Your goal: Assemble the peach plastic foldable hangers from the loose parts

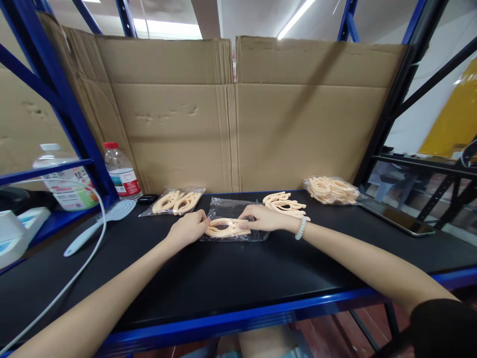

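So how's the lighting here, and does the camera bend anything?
In the head view, the ceiling tube light is washed out white; in the head view, a soft diagonal shadow crosses the right cardboard panel, and glints mark the clear bag at the hands; also there, the left blue post slants steeply, probably wide-lens stretching.
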